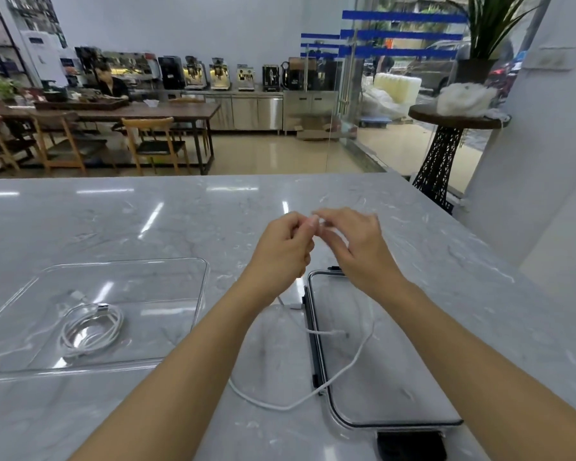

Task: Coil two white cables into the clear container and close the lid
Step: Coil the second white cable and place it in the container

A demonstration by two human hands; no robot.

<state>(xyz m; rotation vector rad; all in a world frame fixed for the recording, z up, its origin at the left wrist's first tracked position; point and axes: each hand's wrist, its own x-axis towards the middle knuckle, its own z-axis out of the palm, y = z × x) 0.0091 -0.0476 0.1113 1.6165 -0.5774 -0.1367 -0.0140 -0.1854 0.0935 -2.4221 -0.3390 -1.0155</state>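
Lid (373, 371) is my landmark: clear panel with a dark rim and black latch tabs, lying flat on the marble counter (313, 194), nearest thing to the camera on the right.

Loose white cable (343, 367) drapes across the lid's left rim. One bight sags onto the counter just left of the lid, and a plug end (338, 334) rests on the lid surface. Another connector (293, 306) shows just off the lid's far-left corner.

Handling call: light, limp, smooth jacket. It will spring open if released mid-coil. Best hold is near a plug, feeding loops into one hand, not mid-span.

Above the lid's far edge, both hands meet, raised off the counter. Left hand (280, 251) is curled nearly closed, fingertips pinched. Right hand (356, 247) is half curled, thumb and forefinger pinching at the same spot. Something small and white sits between the two pinches, probably the cable's upper end, but it's blurred. The run down to the lid is hidden behind the wrists.

Left of the lid, well apart: clear container (193, 294), open, with the first cable (90, 331) coiled inside near its front-left.

Judgement: second cable not coiled yet, lid not on.
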